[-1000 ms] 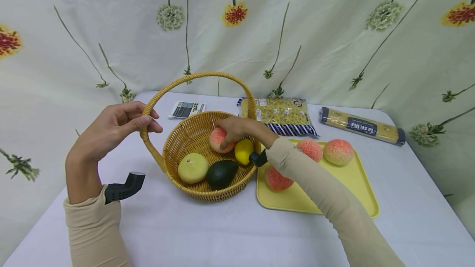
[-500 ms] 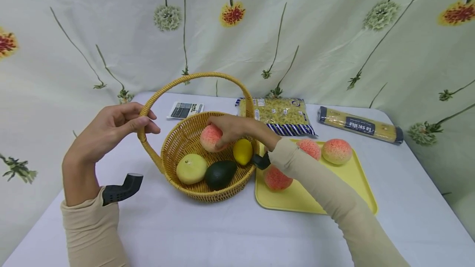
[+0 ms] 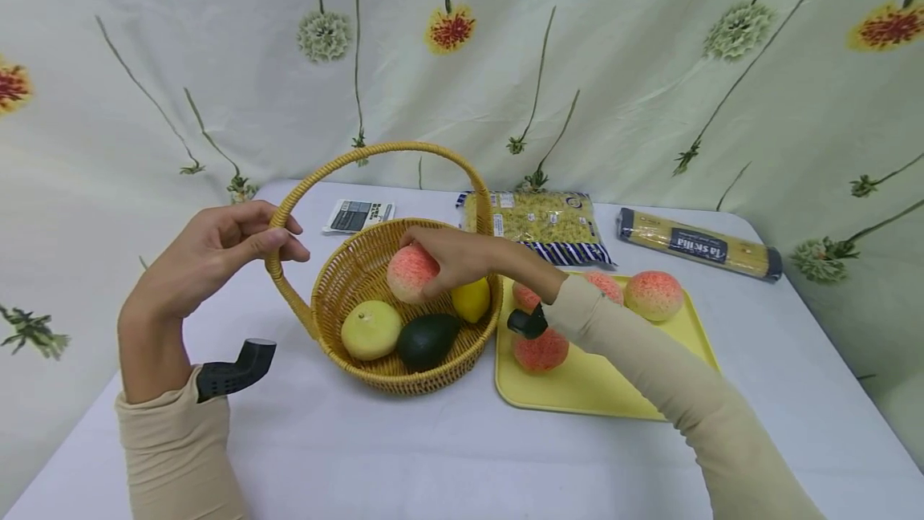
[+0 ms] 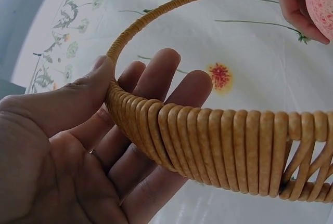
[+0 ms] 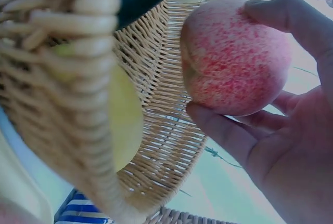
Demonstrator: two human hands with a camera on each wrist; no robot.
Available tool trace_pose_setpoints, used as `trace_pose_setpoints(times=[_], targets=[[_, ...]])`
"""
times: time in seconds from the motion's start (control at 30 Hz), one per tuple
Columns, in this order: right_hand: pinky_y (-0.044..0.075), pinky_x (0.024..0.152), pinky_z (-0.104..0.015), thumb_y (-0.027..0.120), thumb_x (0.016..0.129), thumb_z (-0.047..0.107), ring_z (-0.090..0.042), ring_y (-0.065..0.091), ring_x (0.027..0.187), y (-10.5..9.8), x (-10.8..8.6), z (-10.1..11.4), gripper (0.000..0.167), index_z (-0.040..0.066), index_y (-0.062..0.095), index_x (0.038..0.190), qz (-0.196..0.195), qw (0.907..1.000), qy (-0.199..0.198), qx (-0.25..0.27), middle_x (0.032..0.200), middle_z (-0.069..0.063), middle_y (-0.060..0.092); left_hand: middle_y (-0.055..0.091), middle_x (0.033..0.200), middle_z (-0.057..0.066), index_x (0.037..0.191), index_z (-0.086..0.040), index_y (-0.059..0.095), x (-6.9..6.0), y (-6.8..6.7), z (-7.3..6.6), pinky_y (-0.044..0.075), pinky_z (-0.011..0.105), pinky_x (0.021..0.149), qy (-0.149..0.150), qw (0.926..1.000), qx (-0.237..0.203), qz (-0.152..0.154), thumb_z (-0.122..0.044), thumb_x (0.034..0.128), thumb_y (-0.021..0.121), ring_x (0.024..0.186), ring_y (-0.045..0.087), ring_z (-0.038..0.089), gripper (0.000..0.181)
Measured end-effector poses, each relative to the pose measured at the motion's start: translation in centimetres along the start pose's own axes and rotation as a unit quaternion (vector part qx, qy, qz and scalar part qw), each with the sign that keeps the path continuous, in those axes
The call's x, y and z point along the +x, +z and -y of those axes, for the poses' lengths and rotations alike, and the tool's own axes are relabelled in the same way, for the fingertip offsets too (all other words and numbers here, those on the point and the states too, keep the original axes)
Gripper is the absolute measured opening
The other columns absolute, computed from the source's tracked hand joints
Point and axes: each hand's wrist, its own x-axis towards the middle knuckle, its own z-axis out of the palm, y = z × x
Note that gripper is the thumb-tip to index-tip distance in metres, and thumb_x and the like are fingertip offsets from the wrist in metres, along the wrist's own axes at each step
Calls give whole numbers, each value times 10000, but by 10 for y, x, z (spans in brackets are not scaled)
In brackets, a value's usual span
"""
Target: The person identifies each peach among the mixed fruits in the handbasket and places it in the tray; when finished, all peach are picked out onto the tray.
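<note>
In the head view, my left hand [image 3: 224, 251] holds the left side of the wicker basket's [image 3: 411, 383] tall handle. The left wrist view shows my thumb and fingers around that wrapped handle [image 4: 218, 146]. My right hand [image 3: 458, 255] reaches over the basket and grips a pink peach [image 3: 410, 273]. Thumb and fingers clasp this peach [image 5: 234, 57] in the right wrist view. Below it in the basket lie a pale yellow round fruit [image 3: 371, 331], a dark green avocado [image 3: 429, 342] and a yellow lemon [image 3: 472, 300], partly hidden by my right hand.
Right of the basket, a yellow tray [image 3: 577, 400] bears several pink peaches [image 3: 654, 295], some partly hidden by my right arm. Behind stand a bag of pasta [image 3: 552, 223], a spaghetti pack [image 3: 696, 244] and a small white-and-grey packet [image 3: 358, 216]. A flowered cloth [image 3: 462, 87] hangs at the back.
My right hand has shifted left inside the basket with the peach, lifting it slightly, and its wrist has turned. My left hand keeps its hold on the handle.
</note>
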Motion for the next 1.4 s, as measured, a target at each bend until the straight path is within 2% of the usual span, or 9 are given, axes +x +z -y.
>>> trace_pose_setpoints(times=[0.37,0.5,0.7,0.9,1.07,1.27,1.4], targets=[[463,908,-250,708,827,229,-125,516,1117,3,-24,0,660,92,382,1384,-322,9986,-359,206,1305,-48,493,729,888,95,1073,23,578,1,0,0,426,204,845,23,10000,-5,23,-80,992,511,902,662,168,147],[482,898,-246,718,815,206,-102,543,1087,7,-35,-4,660,128,389,1382,-470,9957,-350,724,1285,-17,497,728,888,96,1070,13,580,0,-1,1,428,206,844,28,10000,-18,30,-75,991,510,906,663,169,137],[491,928,-302,742,802,164,-126,574,1093,15,-53,-13,677,128,392,1380,-727,9850,-399,1516,1247,-32,534,730,889,89,1070,21,578,0,-1,0,426,201,843,25,10000,12,27,-70,990,511,898,666,175,138],[520,881,-316,768,790,179,-161,579,1090,22,-71,-19,704,140,396,1387,-969,9804,-266,1694,1267,-43,515,729,889,90,1069,25,576,0,-1,-1,421,200,850,34,10000,5,25,-68,990,509,892,664,166,139],[511,899,-314,761,792,160,-166,567,1119,23,-86,-20,712,138,391,1400,-1102,9790,-252,1696,1267,-39,528,730,886,90,1067,16,579,0,-1,0,423,196,848,23,10000,23,10,-68,990,511,899,668,173,133],[497,925,-377,783,783,162,-187,546,1146,24,-104,-20,724,200,395,1392,-1305,9664,46,2214,1305,2,495,729,887,90,1067,7,580,0,-1,0,427,197,843,72,10000,41,11,-59,988,511,890,670,177,124],[508,910,-373,771,789,116,-215,545,1154,29,-112,-24,711,200,378,1375,-1380,9637,108,2281,1313,-22,476,729,887,90,1064,11,581,1,-1,1,439,199,834,98,9999,17,18,-54,987,510,880,673,171,123]])
